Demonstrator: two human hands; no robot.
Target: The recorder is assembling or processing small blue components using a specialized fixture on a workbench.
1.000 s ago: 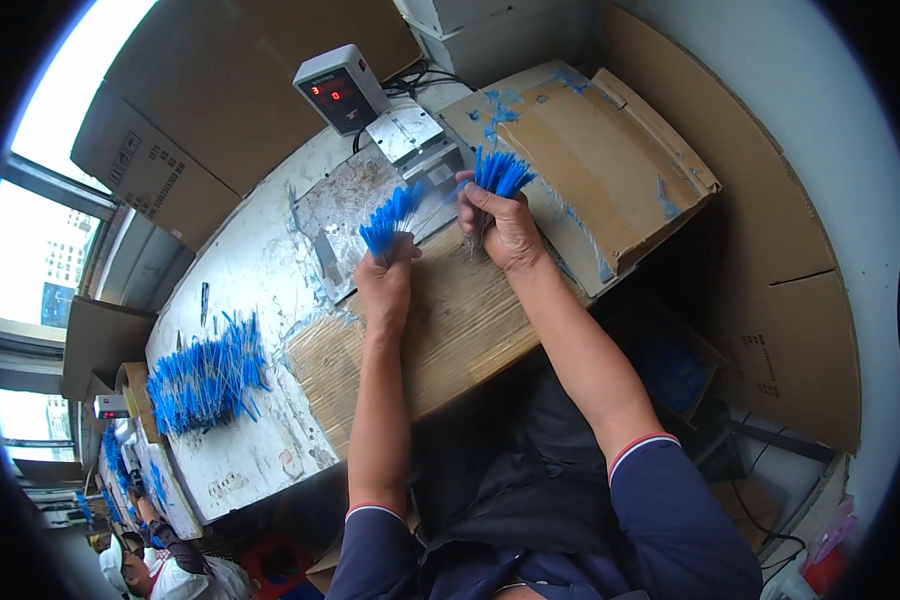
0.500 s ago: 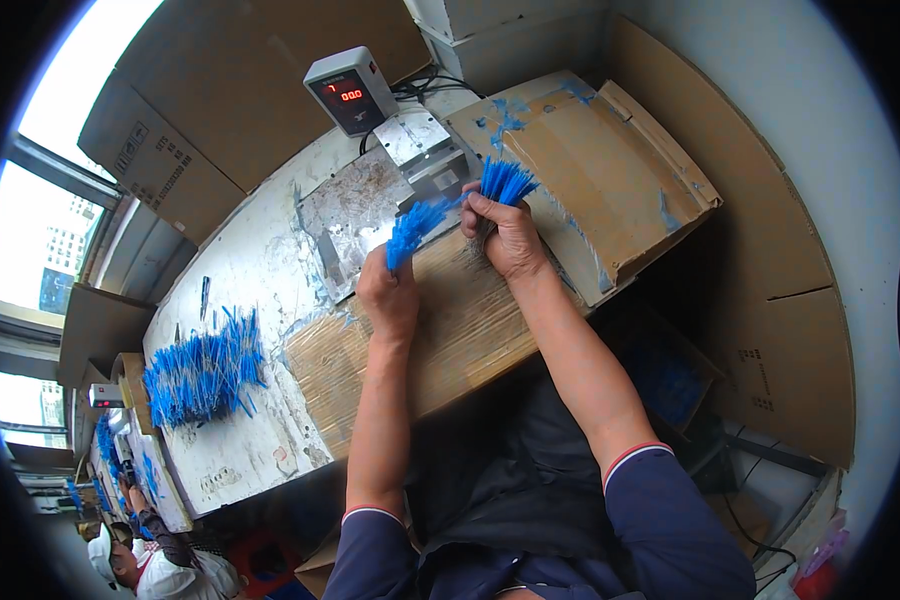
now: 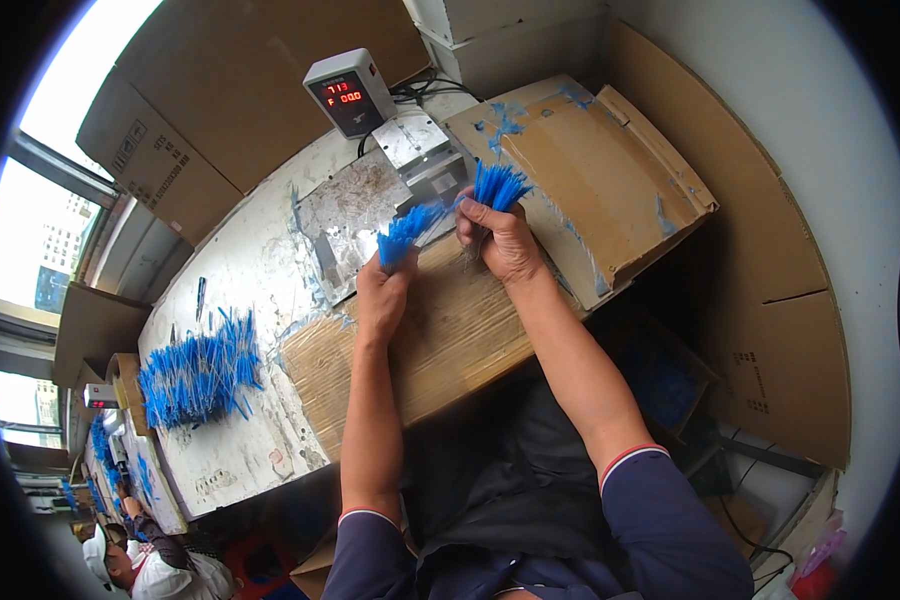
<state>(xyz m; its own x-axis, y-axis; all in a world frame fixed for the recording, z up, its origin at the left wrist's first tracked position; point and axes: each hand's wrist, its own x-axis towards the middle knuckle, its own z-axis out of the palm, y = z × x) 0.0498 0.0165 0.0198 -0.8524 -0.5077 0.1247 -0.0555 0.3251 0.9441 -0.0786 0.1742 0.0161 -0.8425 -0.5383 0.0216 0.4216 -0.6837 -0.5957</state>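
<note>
My left hand (image 3: 382, 290) is closed round a bundle of thin blue-tipped strands (image 3: 406, 236), whose ends fan out toward the metal block machine. My right hand (image 3: 508, 242) grips a second bundle of blue-tipped strands (image 3: 500, 186), with the blue ends pointing up and some pale, thin lengths hanging below the fist. Between the hands, a few strands reach from the left bundle to the right thumb and fingers. Just beyond them stands the metal block machine (image 3: 432, 160) on a scuffed metal plate (image 3: 345, 205). The exact kind of strand cannot be made out.
A large pile of blue-tipped strands (image 3: 202, 370) lies on the white worktable (image 3: 270, 440). A counter box with a red display (image 3: 350, 95) stands at the back. Taped cardboard (image 3: 590, 165) covers the right side. Another person (image 3: 160, 560) sits at the lower left.
My left hand and its bundle have shifted slightly left. My right hand stays near the machine, still gripping its bundle. More red digits are lit on the counter box.
</note>
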